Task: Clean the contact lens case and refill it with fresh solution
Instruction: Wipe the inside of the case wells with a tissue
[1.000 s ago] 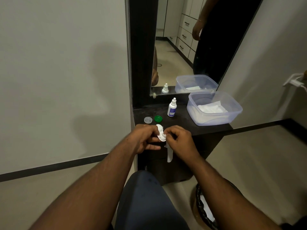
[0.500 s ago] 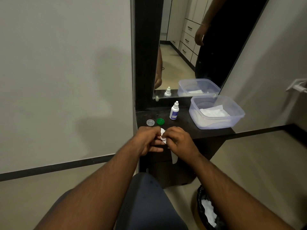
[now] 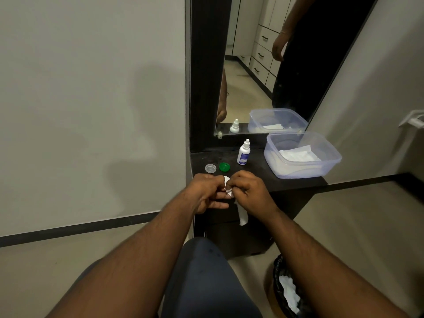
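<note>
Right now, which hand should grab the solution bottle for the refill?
Right, probably. The solution bottle stands ahead and to the right of the right hand, nearer it than the left hand, which grips the lens case. The right must first drop its tissue.

Dim, soft indoor light; faint shadows on the wall (image 3: 91, 111); wide-angle edge distortion.

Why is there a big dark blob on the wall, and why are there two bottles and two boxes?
In the head view, the blob is a soft shadow on the wall. The mirror shows reflected copies of the solution bottle and plastic container. The wide lens bends the edges, and the lens case between the hands looks slightly blurred.
</note>
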`<state>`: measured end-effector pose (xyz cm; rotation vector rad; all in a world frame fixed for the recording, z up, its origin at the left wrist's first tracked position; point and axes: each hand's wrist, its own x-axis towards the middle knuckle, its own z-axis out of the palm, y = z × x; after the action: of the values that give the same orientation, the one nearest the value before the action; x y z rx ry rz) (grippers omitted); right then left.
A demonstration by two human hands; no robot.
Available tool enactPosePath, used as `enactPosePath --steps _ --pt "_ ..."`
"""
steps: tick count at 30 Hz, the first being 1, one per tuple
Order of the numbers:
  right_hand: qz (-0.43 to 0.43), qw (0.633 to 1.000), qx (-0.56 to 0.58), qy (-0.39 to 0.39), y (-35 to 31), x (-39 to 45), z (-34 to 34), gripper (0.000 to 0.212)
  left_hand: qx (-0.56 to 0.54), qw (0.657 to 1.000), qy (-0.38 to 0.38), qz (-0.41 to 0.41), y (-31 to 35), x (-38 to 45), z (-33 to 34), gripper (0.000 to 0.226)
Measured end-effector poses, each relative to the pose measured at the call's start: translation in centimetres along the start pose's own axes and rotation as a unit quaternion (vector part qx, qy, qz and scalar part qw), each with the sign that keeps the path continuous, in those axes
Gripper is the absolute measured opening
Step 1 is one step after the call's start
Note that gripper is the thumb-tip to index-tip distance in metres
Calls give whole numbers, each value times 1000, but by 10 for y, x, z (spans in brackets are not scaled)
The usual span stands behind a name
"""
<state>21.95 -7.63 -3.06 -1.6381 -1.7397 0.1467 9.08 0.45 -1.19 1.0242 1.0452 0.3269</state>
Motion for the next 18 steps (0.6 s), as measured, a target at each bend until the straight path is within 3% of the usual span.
enactPosePath --steps 6,11,16,18 --pt "-12 1000 1 -23 -1 -1 -2 19 1 1000 2 11 0 -2 2 19" --pt "70 996 39 47 0 -2 3 21 2 1000 6 6 -3 2 2 16" --pt "-28 999 -25 -15 -9 -9 -1 19 2 1000 8 14 -2 3 1 15" --pt "-6 999 -36 -5 -4 -5 -1 19 3 1000 5 12 -3 3 1 14"
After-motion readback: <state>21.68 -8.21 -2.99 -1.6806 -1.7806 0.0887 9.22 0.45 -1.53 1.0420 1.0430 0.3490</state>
